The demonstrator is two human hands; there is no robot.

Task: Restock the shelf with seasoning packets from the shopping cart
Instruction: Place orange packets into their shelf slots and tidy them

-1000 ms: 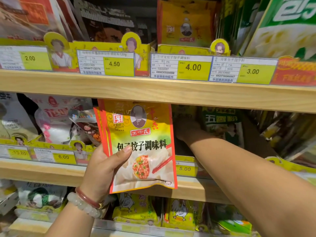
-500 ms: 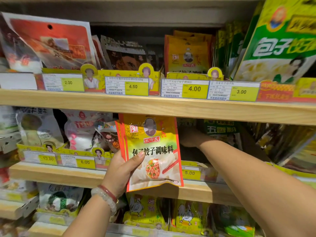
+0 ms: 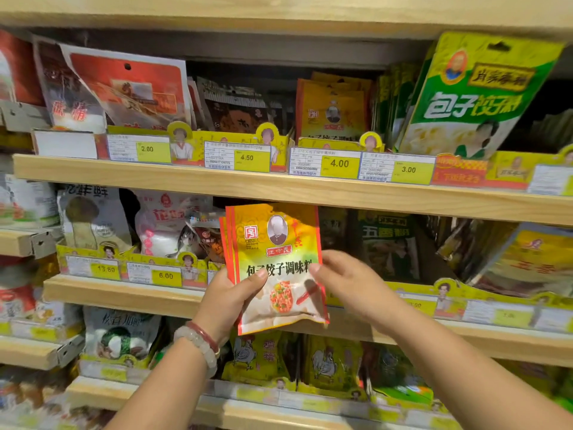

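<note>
**Both hands on the seasoning packets in front of the middle shelf**

The left hand [image 3: 231, 301] grips a small fanned stack of yellow-and-orange seasoning packets [image 3: 276, 265] by their lower left edge, thumb lying across the front of the nearest packet. Red edges of at least 2 more packets show behind it on the left. 2 bracelets [image 3: 201, 344] sit on that wrist, 1 of pale beads and 1 red.

The right hand [image 3: 347, 280] meets the stack at its right edge, thumb tip pressed on the front of the packet; the other fingers are behind it, so how firmly they hold cannot be told.

The packets are upright, held in the air before the middle shelf [image 3: 124, 294], their tops just under the edge of the upper shelf [image 3: 279, 189].

On the upper shelf stands a row of matching yellow packets [image 3: 333, 110] behind a price tag reading 4.00 [image 3: 339, 164]. To its right is a tall green packet [image 3: 474, 97] above a 3.00 tag [image 3: 408, 170]. Tags of 2.00 [image 3: 147, 149] and 4.50 [image 3: 247, 157] sit further left.
</note>
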